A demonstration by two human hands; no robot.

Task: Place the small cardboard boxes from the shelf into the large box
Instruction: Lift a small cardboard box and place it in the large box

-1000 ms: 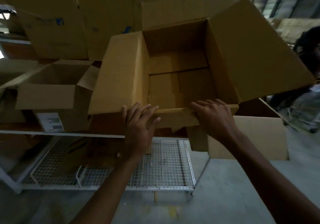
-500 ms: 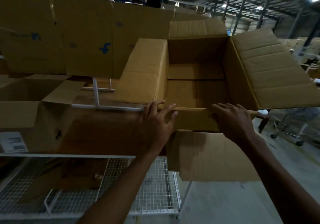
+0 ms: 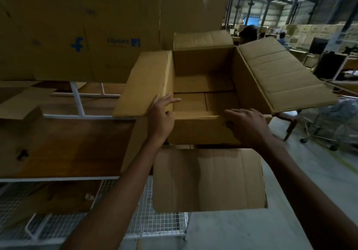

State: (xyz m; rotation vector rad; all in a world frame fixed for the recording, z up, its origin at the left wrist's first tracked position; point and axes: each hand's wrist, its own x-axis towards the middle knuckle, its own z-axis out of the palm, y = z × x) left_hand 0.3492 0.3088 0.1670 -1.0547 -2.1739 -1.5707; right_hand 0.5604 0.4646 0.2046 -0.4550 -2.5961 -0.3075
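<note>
The large open brown cardboard box [image 3: 203, 87] lies directly ahead, both hands clamped on its near wall: left hand [image 3: 160, 116] at the near-left corner, right hand [image 3: 246, 125] toward the right.

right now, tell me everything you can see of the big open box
The large box is plain brown corrugated cardboard, upright with all four top flaps folded outward. No loose item shows inside, only its floor panels. The near flap hangs down, creased. It sits at the end of the shelf rack. The left hand rests at its near left corner, fingers over the edge; the right hand lies on the near wall.
</note>
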